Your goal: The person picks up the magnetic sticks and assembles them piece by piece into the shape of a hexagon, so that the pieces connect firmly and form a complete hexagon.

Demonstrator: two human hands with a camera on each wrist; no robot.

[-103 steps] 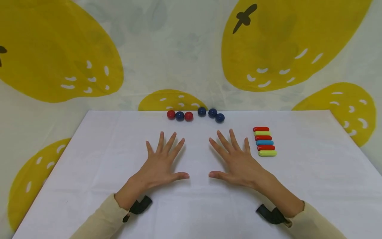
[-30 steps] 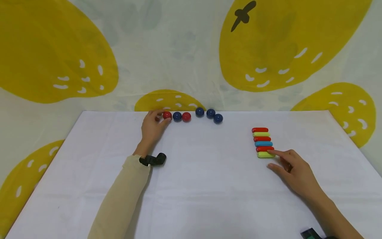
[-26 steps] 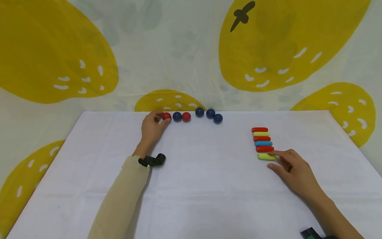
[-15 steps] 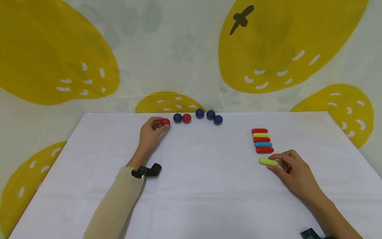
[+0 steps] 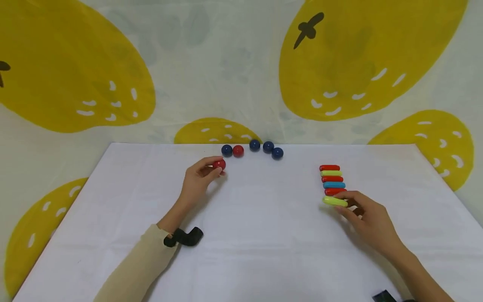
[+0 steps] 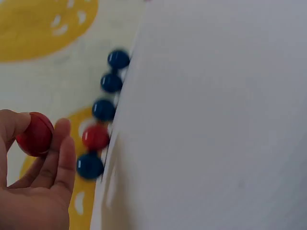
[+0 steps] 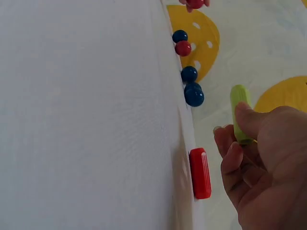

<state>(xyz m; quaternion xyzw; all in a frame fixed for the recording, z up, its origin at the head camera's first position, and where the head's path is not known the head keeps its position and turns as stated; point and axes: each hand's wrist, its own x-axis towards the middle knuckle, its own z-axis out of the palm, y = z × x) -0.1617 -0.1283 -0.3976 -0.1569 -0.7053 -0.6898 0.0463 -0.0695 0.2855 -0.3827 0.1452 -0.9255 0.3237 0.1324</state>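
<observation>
My left hand (image 5: pixel 195 182) pinches a shiny red ball (image 5: pixel 219 164) between thumb and fingers, raised over the white-covered table (image 5: pixel 264 251). In the left wrist view that red ball (image 6: pixel 34 138) sits at the fingertips. Over on the right, my right hand (image 5: pixel 373 220) holds a yellow-green stick (image 5: pixel 334 201) by one end, with a shadow below it. The right wrist view shows the thumb pressed on this stick (image 7: pixel 239 96). Just behind it lies a red stick (image 5: pixel 334 191), the nearest of a column of short coloured sticks.
Along the table's back edge rest a blue ball (image 5: pixel 227 150), a red ball (image 5: pixel 238 151) and further blue balls (image 5: pixel 268 147). The stick column also has a blue stick (image 5: pixel 334 185) and a yellow-green stick (image 5: pixel 331 173). A cloth with yellow fruit shapes (image 5: pixel 373 54) hangs behind.
From spread over the table, my hands went to the balls and sticks. The left took the leftmost red ball and brought it nearer; the right drew the nearest yellow-green stick away and lifted it.
</observation>
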